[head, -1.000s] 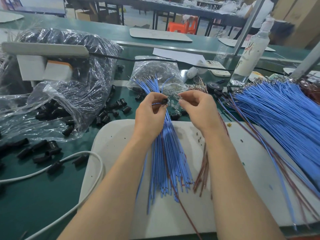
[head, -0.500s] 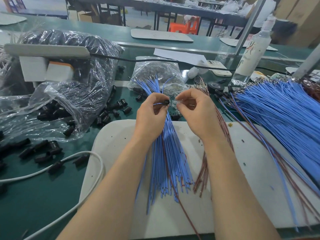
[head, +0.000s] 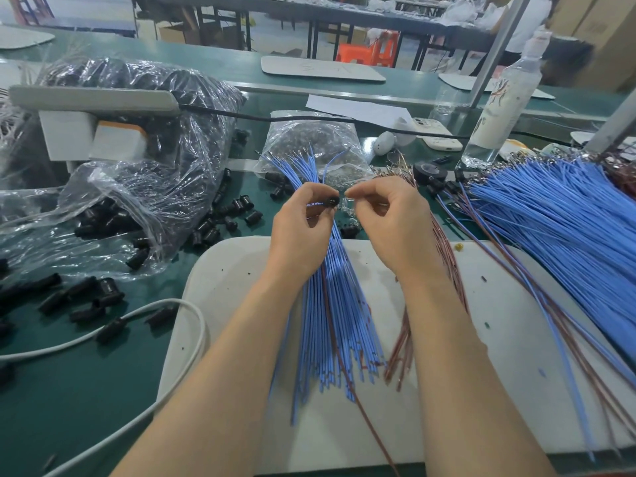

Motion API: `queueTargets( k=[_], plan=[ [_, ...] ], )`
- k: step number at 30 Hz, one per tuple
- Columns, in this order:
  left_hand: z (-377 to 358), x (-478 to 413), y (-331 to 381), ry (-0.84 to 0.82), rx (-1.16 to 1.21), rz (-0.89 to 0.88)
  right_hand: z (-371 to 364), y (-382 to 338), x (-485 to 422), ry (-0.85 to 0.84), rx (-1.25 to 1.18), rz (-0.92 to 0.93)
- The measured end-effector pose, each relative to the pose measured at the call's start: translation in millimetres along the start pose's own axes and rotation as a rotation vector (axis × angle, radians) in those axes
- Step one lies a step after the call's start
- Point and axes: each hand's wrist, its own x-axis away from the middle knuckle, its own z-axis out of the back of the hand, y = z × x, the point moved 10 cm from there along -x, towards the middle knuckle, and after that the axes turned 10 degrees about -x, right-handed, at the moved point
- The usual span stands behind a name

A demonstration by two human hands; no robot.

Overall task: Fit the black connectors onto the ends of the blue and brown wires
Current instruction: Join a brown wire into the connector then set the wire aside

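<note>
My left hand [head: 303,232] pinches a small black connector [head: 332,201] with a blue wire coming out of it toward the left. My right hand [head: 392,218] is just right of it, thumb and forefinger pinched together on a thin wire end whose colour I cannot make out. Under both hands a fan of blue wires [head: 337,321] lies on the white board [head: 499,373], with a bundle of brown wires [head: 402,352] beside it.
Loose black connectors [head: 220,218] spill from a clear plastic bag [head: 137,187] at the left. A large heap of blue wires [head: 564,228] fills the right. A white cable [head: 151,315] curves at lower left. A bag of small parts [head: 313,139], a bottle [head: 499,108] and black tape [head: 429,172] stand behind.
The two hands have drawn closer together, the right fingertips now almost touching the connector in the left hand.
</note>
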Motion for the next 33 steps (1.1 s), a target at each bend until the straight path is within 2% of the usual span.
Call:
queueTargets(
  k=[4,7,13,18,24,28,33],
  plan=[
    [-1,4,8,0.017,-0.076,-0.088,-13,0,3,-0.053,0.072,-0.022],
    [-3,5,11,0.032,-0.162,-0.142,-13,-5,3,-0.026,0.100,0.006],
    [2,5,3,0.113,-0.360,-0.094,-8,-17,5,0.037,0.099,0.055],
    [4,5,9,0.123,-0.320,-0.127,-10,-21,5,0.032,0.097,0.068],
    [3,2,6,0.111,-0.312,-0.120,-7,-9,2,-0.069,-0.016,-0.048],
    [4,2,0,0.112,-0.236,-0.069,7,-15,2,-0.088,-0.123,-0.035],
    [6,4,9,0.126,-0.271,-0.117,4,-20,3,-0.134,-0.122,-0.014]
  ],
)
